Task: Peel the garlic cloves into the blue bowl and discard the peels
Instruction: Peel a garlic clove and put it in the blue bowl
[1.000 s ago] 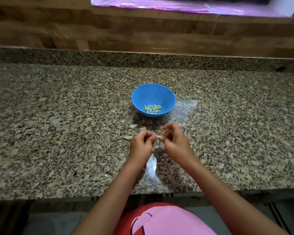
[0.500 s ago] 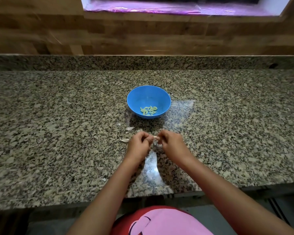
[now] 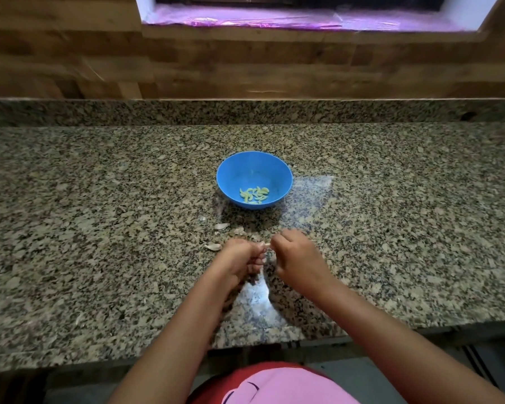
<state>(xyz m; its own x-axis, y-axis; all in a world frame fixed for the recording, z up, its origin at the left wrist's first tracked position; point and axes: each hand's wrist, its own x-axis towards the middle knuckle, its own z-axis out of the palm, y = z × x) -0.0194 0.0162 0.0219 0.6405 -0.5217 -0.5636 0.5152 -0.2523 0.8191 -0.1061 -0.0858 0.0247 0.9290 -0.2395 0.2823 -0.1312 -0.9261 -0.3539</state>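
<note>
Both hands, left hand [image 3: 239,259] and right hand [image 3: 296,258], pinch one small pale garlic clove [image 3: 265,245] mid-frame, fingertips clamped on its ends. Light, firm, slick; papery skin tears easily. Blue plastic bowl [image 3: 254,167] sits above.

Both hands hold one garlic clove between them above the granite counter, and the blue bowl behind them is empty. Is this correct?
Not quite. The round blue plastic bowl is not empty: the head view shows several pale peeled garlic cloves lying in it. The rest holds: left hand and right hand pinch one small clove over the speckled granite counter.
</note>
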